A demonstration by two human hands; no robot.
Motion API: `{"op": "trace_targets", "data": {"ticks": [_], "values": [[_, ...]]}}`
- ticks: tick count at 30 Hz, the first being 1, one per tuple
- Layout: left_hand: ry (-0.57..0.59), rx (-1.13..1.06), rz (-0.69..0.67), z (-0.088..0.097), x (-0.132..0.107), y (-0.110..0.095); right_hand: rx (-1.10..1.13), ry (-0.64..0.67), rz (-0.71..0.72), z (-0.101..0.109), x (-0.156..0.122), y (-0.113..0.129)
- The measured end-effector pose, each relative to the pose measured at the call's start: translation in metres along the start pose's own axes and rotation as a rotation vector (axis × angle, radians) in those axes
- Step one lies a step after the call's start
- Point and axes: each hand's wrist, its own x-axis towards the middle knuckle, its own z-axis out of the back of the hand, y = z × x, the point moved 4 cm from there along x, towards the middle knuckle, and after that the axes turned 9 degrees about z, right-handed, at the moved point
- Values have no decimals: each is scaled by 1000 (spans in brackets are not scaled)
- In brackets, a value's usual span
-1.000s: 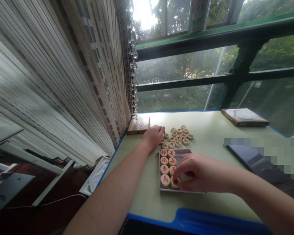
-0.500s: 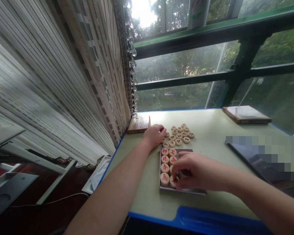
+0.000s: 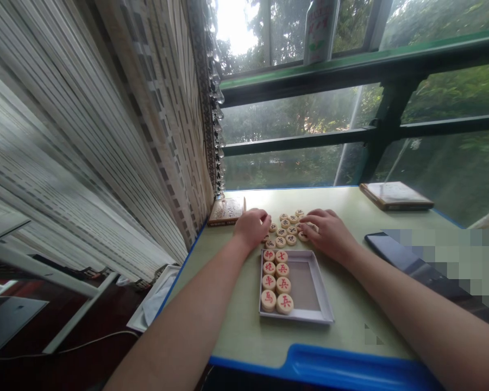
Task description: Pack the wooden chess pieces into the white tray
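Several round Chinese chess pieces [image 3: 292, 231] with dark characters lie in a loose cluster on the table. My left hand [image 3: 252, 227] rests at the cluster's left edge with its fingers curled in; whether they hold a piece is hidden. At the right edge, my right hand [image 3: 330, 233] reaches over with its fingers out and apart, the tips on or just above the pieces. In front of the cluster sits a shallow grey box tray [image 3: 321, 285]. Two columns of red-marked Chinese chess pieces [image 3: 283, 285] fill its left side, faces up.
The pale table [image 3: 236, 304] has a blue edge [image 3: 330, 364]. A flat box [image 3: 226, 210] lies at the back left and another [image 3: 397, 195] at the back right. A dark device [image 3: 385, 255], partly pixelated, lies on the right. Curtains [image 3: 163, 108] hang at the left, and a can [image 3: 320, 32] stands on the window ledge.
My right hand has left the red piece at the tray's near end and moved away to the dark-marked cluster. My left hand stays by the cluster. The view has shifted slightly.
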Motion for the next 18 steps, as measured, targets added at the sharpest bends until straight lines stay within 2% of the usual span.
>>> {"op": "trace_targets", "data": {"ticks": [4,11,18], "values": [[55,11,-39,0,-2,-4,-27,48,-19,-5,0,-4],[-17,-5,-67,5,-3,-7,-4,28,-95,-5,1,-7],[-2,-32,-89,1,-3,-7,-2,-20,-171,-8,2,-13]]}}
